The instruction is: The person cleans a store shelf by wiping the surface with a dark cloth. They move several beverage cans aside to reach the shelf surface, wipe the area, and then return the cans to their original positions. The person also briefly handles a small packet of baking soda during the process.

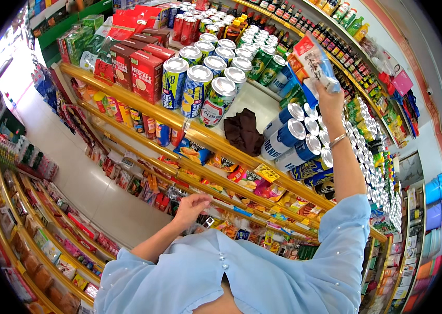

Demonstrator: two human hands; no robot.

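My right hand (330,100) is raised over the upper shelf and grips a plastic food packet (310,64) with red, white and blue printing. Below the packet lean white-and-blue drink cans (281,139). A crumpled dark brown cloth (244,131) lies on the white shelf board (250,98) between two groups of cans. Green and blue tall cans (196,88) stand upright to the left of it. My left hand (192,210) hangs low before my body, fingers loosely bent, with nothing visible in it. It is nearest to the lower snack shelves.
A gold-coloured shelf rail (221,139) runs along the front edge. Red Nescafe boxes (146,74) stand at the left end. Bagged snacks (244,178) fill the lower tiers. Rows of bottles (283,11) line the back. Behind the left side, a tiled aisle (87,196) separates another shelf unit (40,235).
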